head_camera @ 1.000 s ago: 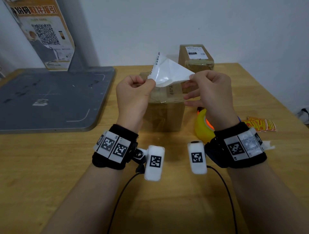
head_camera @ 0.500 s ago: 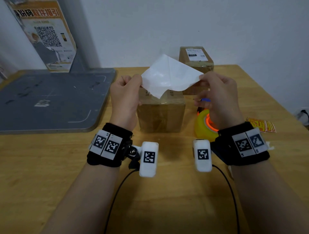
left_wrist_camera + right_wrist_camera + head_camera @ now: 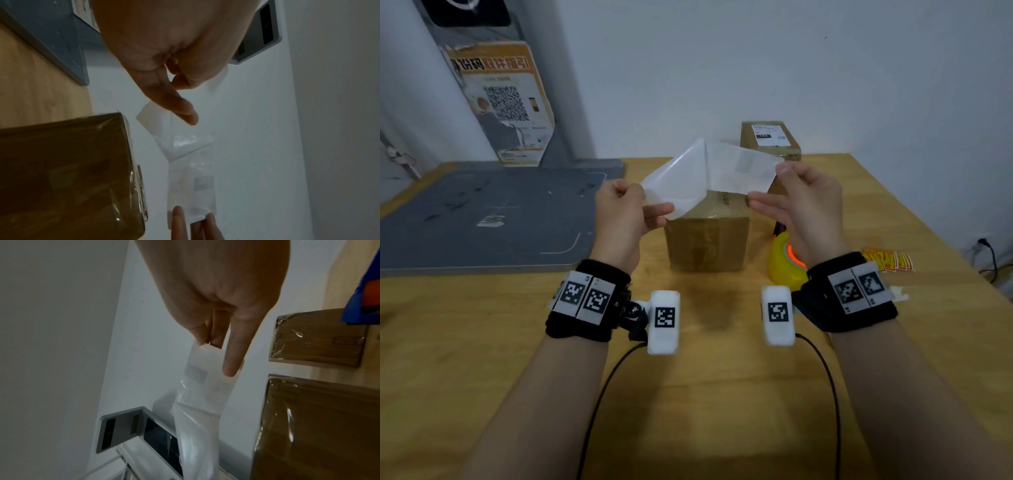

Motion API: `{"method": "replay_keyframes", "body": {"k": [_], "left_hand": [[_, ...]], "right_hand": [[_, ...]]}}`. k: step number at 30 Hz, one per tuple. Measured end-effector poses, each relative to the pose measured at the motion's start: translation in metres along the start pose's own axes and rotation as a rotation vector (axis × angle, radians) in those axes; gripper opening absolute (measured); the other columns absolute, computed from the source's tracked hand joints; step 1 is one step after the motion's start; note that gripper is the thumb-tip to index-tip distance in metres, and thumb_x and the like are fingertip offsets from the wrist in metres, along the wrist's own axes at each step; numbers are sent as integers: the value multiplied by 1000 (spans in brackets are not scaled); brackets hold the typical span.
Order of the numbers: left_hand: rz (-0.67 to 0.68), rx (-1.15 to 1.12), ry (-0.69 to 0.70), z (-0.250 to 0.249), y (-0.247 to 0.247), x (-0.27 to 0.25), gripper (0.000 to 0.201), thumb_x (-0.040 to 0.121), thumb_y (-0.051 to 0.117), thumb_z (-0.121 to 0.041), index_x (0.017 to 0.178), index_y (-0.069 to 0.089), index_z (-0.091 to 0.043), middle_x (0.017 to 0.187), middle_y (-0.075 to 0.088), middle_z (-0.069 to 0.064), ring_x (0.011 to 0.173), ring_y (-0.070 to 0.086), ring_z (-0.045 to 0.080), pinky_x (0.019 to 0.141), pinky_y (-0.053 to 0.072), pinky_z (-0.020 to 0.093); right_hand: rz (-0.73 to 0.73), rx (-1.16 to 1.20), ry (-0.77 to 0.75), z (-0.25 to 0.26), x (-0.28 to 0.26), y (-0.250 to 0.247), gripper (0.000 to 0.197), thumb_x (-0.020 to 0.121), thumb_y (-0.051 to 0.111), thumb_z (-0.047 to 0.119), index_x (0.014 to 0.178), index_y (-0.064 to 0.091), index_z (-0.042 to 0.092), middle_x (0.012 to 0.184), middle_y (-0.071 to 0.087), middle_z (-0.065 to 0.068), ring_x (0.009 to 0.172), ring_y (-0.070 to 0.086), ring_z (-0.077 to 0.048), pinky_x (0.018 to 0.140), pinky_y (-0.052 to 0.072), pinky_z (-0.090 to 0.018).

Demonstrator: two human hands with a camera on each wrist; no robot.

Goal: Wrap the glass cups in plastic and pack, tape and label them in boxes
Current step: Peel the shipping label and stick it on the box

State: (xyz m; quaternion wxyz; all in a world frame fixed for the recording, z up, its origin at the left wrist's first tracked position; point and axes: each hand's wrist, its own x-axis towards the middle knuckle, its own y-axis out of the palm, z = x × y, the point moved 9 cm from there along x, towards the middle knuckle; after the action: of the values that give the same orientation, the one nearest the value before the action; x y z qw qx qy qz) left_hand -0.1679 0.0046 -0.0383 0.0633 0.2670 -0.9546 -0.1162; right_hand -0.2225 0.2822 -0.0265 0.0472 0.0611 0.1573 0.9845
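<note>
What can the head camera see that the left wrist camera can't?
Only the head view shows the yellow tape roll, the red stickers and the labelled far box. Only the left wrist view shows the left hand from the palm side. Both show the near taped box, plus the label and its backing, pinched by both hands.
</note>
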Motion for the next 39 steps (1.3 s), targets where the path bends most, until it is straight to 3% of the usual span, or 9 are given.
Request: {"method": "replay_keyframes", "body": {"k": [7, 11, 16, 18, 21, 26, 29, 34, 39], "left_hand": [[-76, -180, -88, 16, -38, 10, 14, 99, 39, 4, 108, 41, -6, 139, 50, 35, 85, 78, 34, 67, 63, 35], [-154, -168, -149, 28, -65, 12, 13, 97, 38, 6, 100, 46, -4, 120, 59, 31, 80, 78, 34, 64, 62, 34], [-239, -167, -270, 52, -98, 9, 32, 100, 42, 4, 131, 48, 6, 112, 59, 21, 69, 75, 28, 67, 65, 37], [-275, -127, -338, 63, -111, 10, 29, 99, 51, 5, 127, 51, 8, 126, 56, 23, 78, 71, 30, 62, 64, 34], [-255, -99, -473, 71, -115, 7, 40, 96, 69, -11, 132, 56, 4, 133, 57, 26, 107, 65, 36, 80, 61, 41], [-179, 492, -279, 32, -107, 8, 31, 91, 61, -18, 121, 56, -8, 131, 46, 13, 97, 64, 27, 53, 48, 29], [98, 472, -248, 14, -56, -11, 10, 99, 56, -18, 104, 62, -11, 101, 65, 6, 74, 60, 18, 57, 41, 26], [812, 57, -742, 30, 52, -102, 65, 106, 34, -57, 145, 49, -7, 119, 75, 13, 91, 76, 24, 61, 59, 28], [799, -379, -893, 32, 86, -113, 65, 103, 40, -57, 135, 54, -2, 112, 76, 13, 105, 72, 36, 79, 62, 40]], "right_hand": [[39, -18, -104, 15, -20, 21, 4, 100, 66, 9, 99, 68, 6, 105, 74, -19, 91, 77, -35, 83, 64, -42], [-2, -149, -236, 28, -24, 18, 5, 99, 67, 12, 96, 71, 10, 94, 78, -13, 87, 78, -25, 83, 65, -43], [69, -352, -390, 46, -31, 33, 5, 91, 69, 20, 90, 73, 17, 89, 78, -4, 89, 76, -21, 84, 62, -51], [127, -418, -431, 51, -34, 43, 6, 89, 68, 23, 87, 73, 20, 88, 77, -1, 89, 75, -20, 84, 62, -50], [199, -488, -449, 52, -39, 55, 6, 89, 69, 21, 86, 75, 20, 85, 76, 2, 85, 74, -20, 82, 62, -51], [266, -440, -460, 52, -46, 65, 6, 89, 70, 19, 87, 75, 19, 89, 77, -3, 92, 74, -24, 84, 61, -53], [278, -367, -480, 56, -50, 68, 5, 91, 71, 14, 90, 75, 14, 92, 78, -7, 92, 75, -25, 87, 61, -53], [268, -269, -525, 64, -59, 70, 8, 93, 70, 13, 93, 74, 6, 95, 78, -13, 91, 76, -28, 87, 61, -55], [263, -279, -587, 71, -68, 61, 6, 93, 70, 6, 93, 73, 1, 96, 80, -3, 95, 76, -21, 88, 61, -45]]}}
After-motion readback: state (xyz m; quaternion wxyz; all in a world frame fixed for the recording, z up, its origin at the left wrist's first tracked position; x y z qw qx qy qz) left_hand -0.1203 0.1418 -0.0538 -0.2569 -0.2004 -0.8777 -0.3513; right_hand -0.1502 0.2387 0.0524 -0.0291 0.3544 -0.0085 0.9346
